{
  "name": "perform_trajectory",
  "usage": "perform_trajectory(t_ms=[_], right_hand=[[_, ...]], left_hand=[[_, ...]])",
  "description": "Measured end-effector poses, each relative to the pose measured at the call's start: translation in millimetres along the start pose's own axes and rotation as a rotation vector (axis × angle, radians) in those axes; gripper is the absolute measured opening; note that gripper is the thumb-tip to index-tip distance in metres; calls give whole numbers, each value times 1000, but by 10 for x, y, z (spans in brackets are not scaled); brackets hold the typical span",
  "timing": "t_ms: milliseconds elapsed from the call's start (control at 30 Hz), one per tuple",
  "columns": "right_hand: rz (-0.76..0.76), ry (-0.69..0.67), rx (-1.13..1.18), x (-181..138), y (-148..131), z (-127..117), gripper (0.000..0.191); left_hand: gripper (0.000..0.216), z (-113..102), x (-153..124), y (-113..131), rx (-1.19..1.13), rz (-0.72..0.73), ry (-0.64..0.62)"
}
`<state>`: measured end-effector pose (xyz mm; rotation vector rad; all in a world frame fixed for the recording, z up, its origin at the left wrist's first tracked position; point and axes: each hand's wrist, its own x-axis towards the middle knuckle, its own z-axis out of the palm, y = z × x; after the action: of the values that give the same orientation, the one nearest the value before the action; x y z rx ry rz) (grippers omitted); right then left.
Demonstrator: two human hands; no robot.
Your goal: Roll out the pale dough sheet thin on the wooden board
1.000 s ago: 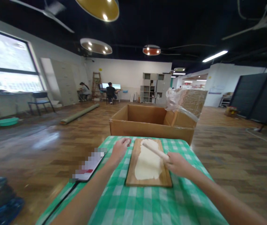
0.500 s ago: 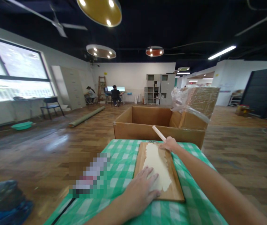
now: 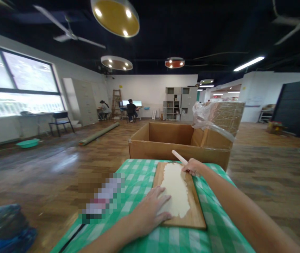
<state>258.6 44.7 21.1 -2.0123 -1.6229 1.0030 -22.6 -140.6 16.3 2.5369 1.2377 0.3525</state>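
Observation:
A wooden cutting board (image 3: 196,216) lies on the green checked tablecloth (image 3: 139,175). A long flat sheet of pale dough (image 3: 174,188) covers its middle. My left hand (image 3: 150,211) lies flat with fingers spread on the near left end of the board and dough. At the far right corner of the board, my right hand (image 3: 193,166) is closed around a pale rolling pin (image 3: 179,157), which points up and away to the left, lifted off the dough.
An open cardboard box (image 3: 165,138) stands just behind the table, with a plastic-wrapped box (image 3: 218,116) at its right. A blurred-out flat object (image 3: 101,196) lies at the table's left edge. A blue bag (image 3: 2,225) sits on the floor at left. People sit far back.
My left hand came from the far left of the board to its near end and now rests flat. My right hand carried the rolling pin to the far end and lifted it off the dough.

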Motion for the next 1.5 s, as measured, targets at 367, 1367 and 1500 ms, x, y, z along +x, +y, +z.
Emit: perform_trajectory(t_ms=[367, 1367, 1500], right_hand=[[-37, 39, 120, -244, 462, -162, 22], [-318, 322, -110, -1431, 801, -131, 34], [-172, 225, 146, -1055, 788, -271, 25]], left_hand=[[38, -123, 57, -62, 311, 182, 185], [32, 160, -26, 63, 153, -21, 138], [34, 156, 5, 35, 93, -14, 128]])
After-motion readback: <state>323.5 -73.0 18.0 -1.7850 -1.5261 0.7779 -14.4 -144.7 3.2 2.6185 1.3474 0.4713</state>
